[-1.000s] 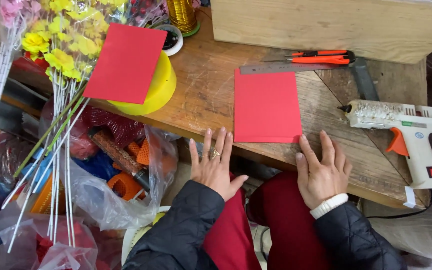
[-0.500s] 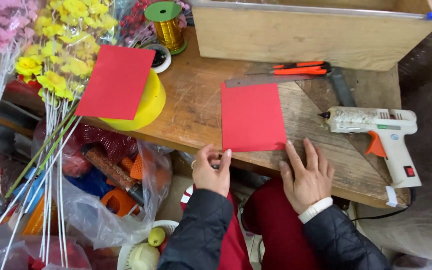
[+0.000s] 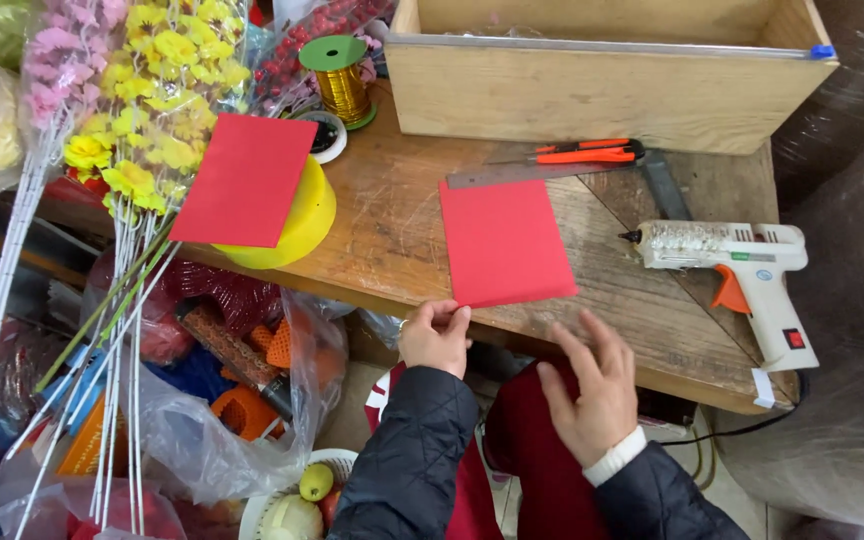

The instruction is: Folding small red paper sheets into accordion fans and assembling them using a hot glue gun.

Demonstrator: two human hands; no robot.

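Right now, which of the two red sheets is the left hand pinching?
The red sheet lying flat on the table, pinched at its near-left corner by the left hand. The other red sheet rests on the yellow roll, untouched.

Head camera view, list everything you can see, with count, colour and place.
flat red paper sheet: 1, red, table front edge
second red paper sheet: 1, red, atop yellow roll
yellow tape roll: 1, yellow, table left
hot glue gun: 1, white with orange trigger, table right
orange-handled cutter: 1, orange and black, beside the box
metal ruler: 1, grey, behind flat sheet
wooden box: 1, pale wood, table back
gold wire spool: 1, gold, green cap, back left
artificial flower stems: bunch, yellow and pink, left
left hand: pinching flat sheet's near corner
right hand: open, below table edge
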